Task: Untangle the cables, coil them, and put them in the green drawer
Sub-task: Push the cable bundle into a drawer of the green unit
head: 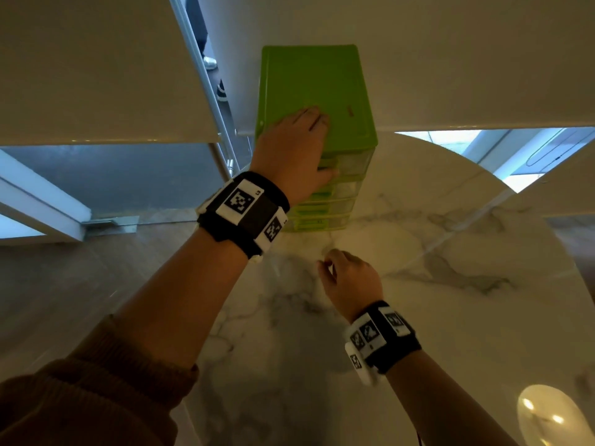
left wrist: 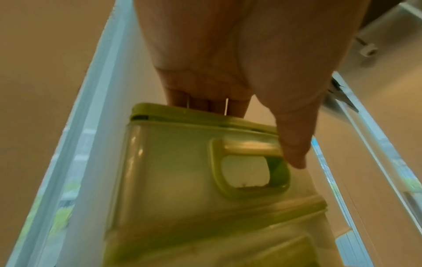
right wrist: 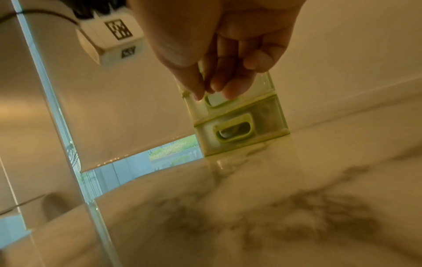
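A green drawer unit [head: 335, 78] with several translucent drawers stands at the far side of the marble table [head: 450, 252]. My left hand [head: 309, 143] rests on its top, fingers lying straight on the lid. In the left wrist view the thumb [left wrist: 294, 144] reaches down onto the handle [left wrist: 248, 191] of the top drawer [left wrist: 173, 162]. My right hand [head: 335, 268] hovers over the table in front of the unit, fingers loosely curled and holding nothing [right wrist: 217, 54]. The lower drawers [right wrist: 242, 126] look pushed in. No cable is in sight.
A wall and a glass partition [head: 206, 91] stand behind and to the left of the unit. The table's curved edge [head: 502, 185] runs off to the right. A pale rounded glossy object [head: 547, 416] sits at the near right corner.
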Demonstrator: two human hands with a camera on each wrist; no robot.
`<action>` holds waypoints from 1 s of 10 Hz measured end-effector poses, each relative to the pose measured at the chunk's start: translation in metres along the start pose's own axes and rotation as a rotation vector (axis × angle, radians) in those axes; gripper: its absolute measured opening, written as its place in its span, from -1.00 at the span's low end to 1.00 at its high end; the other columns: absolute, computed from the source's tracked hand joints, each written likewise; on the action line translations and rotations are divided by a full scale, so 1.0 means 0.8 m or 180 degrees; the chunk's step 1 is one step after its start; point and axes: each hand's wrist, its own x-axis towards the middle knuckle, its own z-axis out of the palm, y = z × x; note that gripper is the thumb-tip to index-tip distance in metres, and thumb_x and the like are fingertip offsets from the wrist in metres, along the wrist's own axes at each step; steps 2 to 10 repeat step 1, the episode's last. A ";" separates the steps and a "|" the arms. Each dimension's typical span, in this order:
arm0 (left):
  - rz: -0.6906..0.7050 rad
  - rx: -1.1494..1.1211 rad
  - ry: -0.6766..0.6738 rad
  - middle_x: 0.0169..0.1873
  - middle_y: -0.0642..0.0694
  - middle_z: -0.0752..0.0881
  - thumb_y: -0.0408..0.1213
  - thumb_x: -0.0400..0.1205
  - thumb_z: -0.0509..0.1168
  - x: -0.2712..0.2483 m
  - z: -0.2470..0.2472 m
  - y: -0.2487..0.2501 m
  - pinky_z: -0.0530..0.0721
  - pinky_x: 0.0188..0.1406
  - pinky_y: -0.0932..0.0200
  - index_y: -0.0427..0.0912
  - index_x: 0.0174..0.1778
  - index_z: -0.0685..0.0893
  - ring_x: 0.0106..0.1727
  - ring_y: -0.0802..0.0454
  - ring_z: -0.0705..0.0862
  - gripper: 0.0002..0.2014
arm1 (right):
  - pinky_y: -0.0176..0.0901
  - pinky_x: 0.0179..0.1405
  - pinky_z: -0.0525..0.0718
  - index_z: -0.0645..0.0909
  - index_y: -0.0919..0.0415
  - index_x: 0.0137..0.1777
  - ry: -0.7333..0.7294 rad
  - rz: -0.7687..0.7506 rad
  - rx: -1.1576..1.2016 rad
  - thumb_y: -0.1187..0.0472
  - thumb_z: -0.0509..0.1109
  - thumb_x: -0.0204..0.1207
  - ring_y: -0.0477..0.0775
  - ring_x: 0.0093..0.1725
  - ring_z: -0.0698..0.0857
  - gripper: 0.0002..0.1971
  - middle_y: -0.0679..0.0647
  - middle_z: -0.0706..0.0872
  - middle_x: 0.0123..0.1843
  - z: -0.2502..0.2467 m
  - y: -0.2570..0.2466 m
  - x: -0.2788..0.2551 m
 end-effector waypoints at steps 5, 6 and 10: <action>-0.0033 -0.0256 0.0704 0.64 -0.23 0.14 0.13 0.58 0.24 -0.031 0.005 -0.001 0.02 0.58 -0.21 -0.18 0.61 0.21 0.65 -0.21 0.07 -0.25 | -0.26 -0.64 0.46 0.56 0.10 -0.29 0.0163 0.0054 0.0065 0.00 0.27 0.50 -0.04 -0.57 0.55 -0.77 -0.06 0.62 -0.47 -0.027 -0.002 -0.040; -0.0033 -0.0256 0.0704 0.64 -0.23 0.14 0.13 0.58 0.24 -0.031 0.005 -0.001 0.02 0.58 -0.21 -0.18 0.61 0.21 0.65 -0.21 0.07 -0.25 | -0.26 -0.64 0.46 0.56 0.10 -0.29 0.0163 0.0054 0.0065 0.00 0.27 0.50 -0.04 -0.57 0.55 -0.77 -0.06 0.62 -0.47 -0.027 -0.002 -0.040; -0.0033 -0.0256 0.0704 0.64 -0.23 0.14 0.13 0.58 0.24 -0.031 0.005 -0.001 0.02 0.58 -0.21 -0.18 0.61 0.21 0.65 -0.21 0.07 -0.25 | -0.26 -0.64 0.46 0.56 0.10 -0.29 0.0163 0.0054 0.0065 0.00 0.27 0.50 -0.04 -0.57 0.55 -0.77 -0.06 0.62 -0.47 -0.027 -0.002 -0.040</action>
